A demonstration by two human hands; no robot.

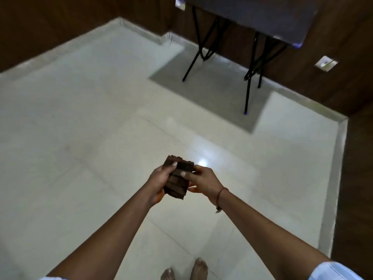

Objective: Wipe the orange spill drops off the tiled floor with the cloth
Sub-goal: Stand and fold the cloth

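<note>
A folded dark brown cloth [177, 178] is held upright between both hands, well above the pale tiled floor [101, 122]. My left hand [159, 180] grips its left side with the thumb across the top. My right hand [203, 179] holds its right edge with the thumb on the front. No orange drops show on the floor in this blurred frame.
A dark table [262, 15] on thin black folding legs [248, 87] stands at the back right against brown wood-panel walls. A wall socket [326, 63] is to its right. A pale skirting strip [335, 178] edges the floor. My bare feet [187, 269] are at the bottom.
</note>
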